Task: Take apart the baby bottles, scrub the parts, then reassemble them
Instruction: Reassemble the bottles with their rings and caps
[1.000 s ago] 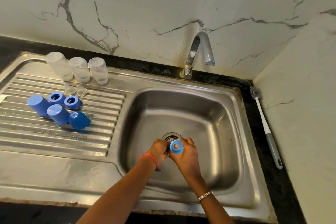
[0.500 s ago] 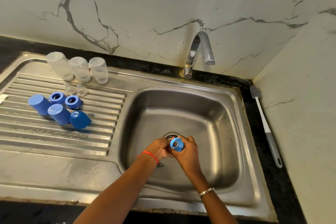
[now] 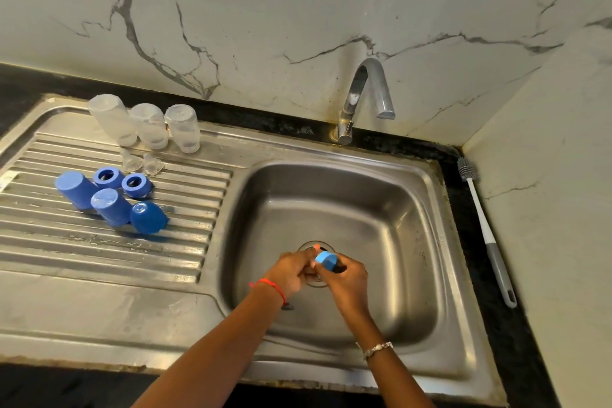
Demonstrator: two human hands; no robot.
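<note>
A blue ring (image 3: 326, 260) is gripped by the right hand (image 3: 346, 278) over the drain, tilted leftward toward the curled left hand (image 3: 293, 270), whose hold is hidden

Three clear bottles (image 3: 147, 124), three blue caps (image 3: 112, 205), three blue rings (image 3: 135, 185) (one held), two teats (image 3: 142, 164), one brush (image 3: 485, 228).

Both forearms bare, no sleeves in view. Left hand (image 3: 291, 272): thin red thread band (image 3: 270, 285) round the wrist, w/ a loose end trailing off it on the side away from the tap (image 3: 362, 99). Right hand (image 3: 347, 278): slim silver-coloured beaded bracelet (image 3: 377, 348) on the wrist, further from the tap than the red band. No rings or watch visible; nails too small to tell.
</note>
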